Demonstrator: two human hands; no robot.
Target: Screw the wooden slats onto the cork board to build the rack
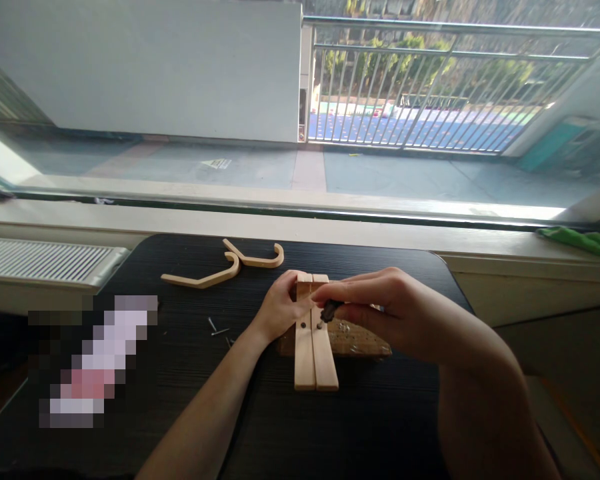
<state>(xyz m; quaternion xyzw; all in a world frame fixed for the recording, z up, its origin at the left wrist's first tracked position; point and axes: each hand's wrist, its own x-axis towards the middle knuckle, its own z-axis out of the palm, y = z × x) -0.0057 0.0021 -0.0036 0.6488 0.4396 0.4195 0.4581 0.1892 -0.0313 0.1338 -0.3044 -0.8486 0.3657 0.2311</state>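
Note:
Two pale wooden slats point(325, 368) lie side by side across a brown, tape-wrapped block point(360, 340). My left hand point(280, 307) grips their upper part from the left, its thumb lying across the wood. In my right hand point(380, 300), thumb and fingers close round a short screwdriver point(330, 311) with a dark, ribbed handle. Its metal tip meets the right slat at a spot level with a dark round screw head or hole point(303, 325) in the left slat. What lies under the tip is too small to make out.
Two curved wooden hooks point(205, 280) lie at the back left of the black table point(380, 413). Several screws point(217, 330) are scattered left of my left hand. A pixelated patch covers something on the left. Behind the table are a windowsill, a window and a radiator point(45, 260).

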